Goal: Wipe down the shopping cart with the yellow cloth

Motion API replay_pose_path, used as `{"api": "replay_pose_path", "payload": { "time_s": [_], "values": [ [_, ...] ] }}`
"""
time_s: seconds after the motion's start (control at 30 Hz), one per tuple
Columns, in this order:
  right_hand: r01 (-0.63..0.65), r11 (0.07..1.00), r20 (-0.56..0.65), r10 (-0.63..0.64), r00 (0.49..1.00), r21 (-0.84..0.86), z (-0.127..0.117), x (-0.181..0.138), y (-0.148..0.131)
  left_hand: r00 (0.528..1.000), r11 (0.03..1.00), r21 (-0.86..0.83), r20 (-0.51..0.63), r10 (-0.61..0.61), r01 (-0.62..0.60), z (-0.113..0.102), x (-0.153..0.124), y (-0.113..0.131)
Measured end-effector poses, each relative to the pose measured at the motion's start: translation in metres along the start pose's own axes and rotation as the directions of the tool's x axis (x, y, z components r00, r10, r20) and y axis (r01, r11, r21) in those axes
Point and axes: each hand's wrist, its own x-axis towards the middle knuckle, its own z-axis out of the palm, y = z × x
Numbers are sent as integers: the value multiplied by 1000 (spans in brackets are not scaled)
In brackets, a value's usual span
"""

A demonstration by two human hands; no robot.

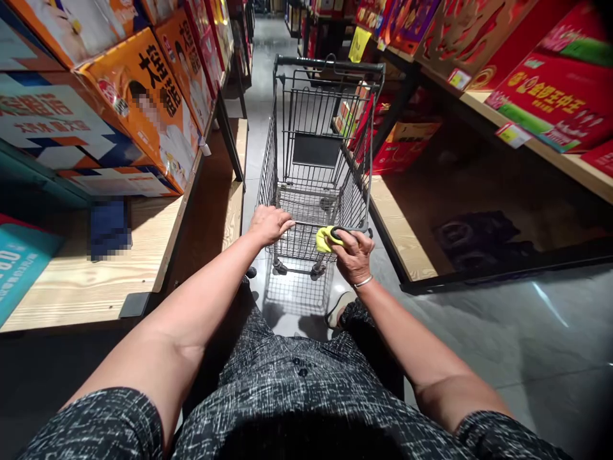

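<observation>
A black wire shopping cart (316, 150) stands in the aisle before me, its handle bar at the far end. The fingers of my left hand (271, 223) are closed over the left corner of its near rim. In my right hand (353, 254), by the right corner of that rim, is a bunched bright yellow cloth (324, 239) with a dark edge. The right fingers are bent around the cloth and partly hide it. Whether they also grip the rim, I cannot tell. No goods show inside the wire basket.
Large orange boxes (148, 108) fill the left shelf, above a pale wooden ledge (143, 243) with a blurred blue item. On the right shelf (483, 102) stand red gift boxes (550, 96) above price tags. Tiled floor (268, 38) runs on between the shelves beyond the cart.
</observation>
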Motion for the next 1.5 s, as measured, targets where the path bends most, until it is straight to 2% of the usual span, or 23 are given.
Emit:
{"api": "replay_pose_path", "payload": {
  "time_s": [0.07,0.2,0.3,0.4,0.43,0.5,0.57,0.6,0.67,0.73,0.8,0.87,1.0,1.1,1.17,1.33,1.43,1.5],
  "values": [
    [-21,1000,20,21,1000,4,9,-7,-3,999,1000,-4,-49,-20,20,3,-4,0],
    [-62,998,227,65,972,-19,42,-33,-13,999,1000,-20,-48,-25,24,5,-5,0],
    [-44,998,426,56,903,-39,59,-48,-19,1000,999,-35,-28,-13,12,2,-3,-2],
    [42,999,582,-46,812,21,57,-49,-28,1000,999,-41,-16,-17,17,0,-1,-6],
    [57,998,581,-68,811,39,51,-46,-32,1000,999,-43,-11,-15,15,0,0,-7],
    [78,995,471,-102,876,70,32,-33,-39,1000,999,-46,-5,-12,11,1,0,-10],
    [103,990,252,-123,960,93,6,-11,-43,1000,998,-56,-8,-15,14,1,0,-13],
    [102,991,133,-113,985,90,-9,1,-43,1000,998,-66,-12,-20,19,2,-1,-14],
    [28,998,-62,-25,998,54,-34,26,-39,1000,995,-94,-16,-27,26,1,-1,-14],
    [-113,993,-160,115,980,17,-48,46,-37,999,992,-119,-11,-34,32,0,-2,-13],
    [-220,975,-154,218,964,3,-49,60,-43,999,991,-128,-5,-42,41,-1,-2,-10],
    [-240,971,-95,240,966,10,-39,71,-62,999,991,-122,3,-49,49,-2,-3,-8],
    [-113,990,25,111,993,82,-16,93,-112,998,994,-96,-8,-58,57,-3,-4,-10],
    [16,994,107,-28,994,111,-19,104,-124,998,995,-83,-12,-62,61,-5,-5,-19],
    [60,995,146,-72,987,86,-30,103,-112,998,995,-69,11,-69,70,-7,-5,-29],
    [60,998,142,-56,988,-25,-66,74,-49,995,995,-30,54,-89,90,-15,-5,-57],
    [-26,998,99,32,995,-64,-73,62,-24,987,990,30,84,-139,137,-20,-4,-60],
    [-102,993,77,106,991,-60,-68,59,-24,981,987,49,117,-157,152,-21,-4,-50]
  ]
}}
